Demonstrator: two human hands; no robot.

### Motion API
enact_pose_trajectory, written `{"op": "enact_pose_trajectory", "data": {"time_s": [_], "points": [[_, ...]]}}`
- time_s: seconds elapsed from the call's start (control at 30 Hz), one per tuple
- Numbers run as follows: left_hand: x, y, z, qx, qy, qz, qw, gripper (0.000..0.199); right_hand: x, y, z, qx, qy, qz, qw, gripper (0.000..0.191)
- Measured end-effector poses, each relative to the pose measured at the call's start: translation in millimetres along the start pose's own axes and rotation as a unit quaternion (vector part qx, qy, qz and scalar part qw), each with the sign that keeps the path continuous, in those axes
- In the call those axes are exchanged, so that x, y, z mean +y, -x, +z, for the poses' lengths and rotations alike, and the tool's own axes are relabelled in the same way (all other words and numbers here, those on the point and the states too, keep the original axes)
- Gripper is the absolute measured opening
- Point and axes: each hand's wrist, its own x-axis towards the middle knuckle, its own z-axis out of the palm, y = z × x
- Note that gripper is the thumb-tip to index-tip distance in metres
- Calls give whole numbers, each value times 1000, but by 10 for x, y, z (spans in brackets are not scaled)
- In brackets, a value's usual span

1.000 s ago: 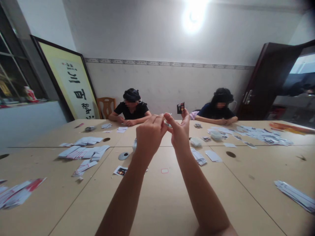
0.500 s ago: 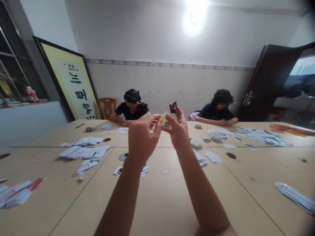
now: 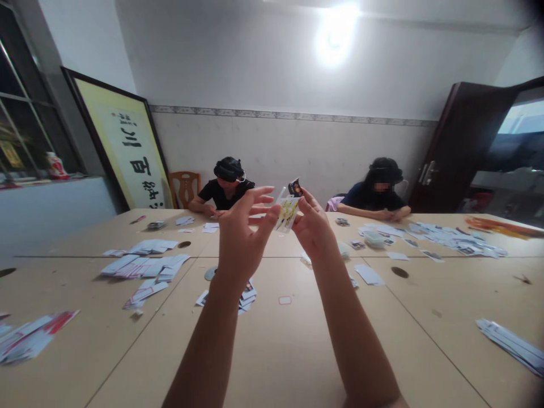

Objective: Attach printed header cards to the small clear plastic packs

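The right hand [image 3: 314,224] is gripping a clear, yellow-patterned piece [image 3: 288,215] and a black packet [image 3: 294,187] above the table [image 3: 289,351], while the left hand [image 3: 243,229] is touching the piece's edge with its thumb, fingers spread — whether it is gripping, I cannot tell. Light edge pressure should be keeping the piece unbent. Fingers are hiding packet parts — the left forearm is covering some cards [image 3: 249,299].

Stretches left forearm [image 3: 208,340] and right forearm [image 3: 344,317] up from below the fingers [image 3: 259,193]. Holds left hand [image 3: 242,235] with fingers spread apart, thumb [image 3: 270,219] beneath them; holds right hand [image 3: 315,229] curled inward, facing those fingers.
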Motion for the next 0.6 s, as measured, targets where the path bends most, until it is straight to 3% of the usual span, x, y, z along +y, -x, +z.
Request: {"op": "enact_pose_trajectory", "data": {"time_s": [0.13, 0.3, 0.6], "points": [[43, 37, 92, -54, -95, 71, 991, 45, 51, 20, 36, 26, -25, -21, 999, 63], [-29, 59, 180, -7, -184, 158, 970, 27, 79, 65, 75, 56, -50, -33, 997, 64], [-141, 52, 179, -17, -245, 182, 952, 24, 108, 75, 79, 72, -27, -28, 997, 61]]}}
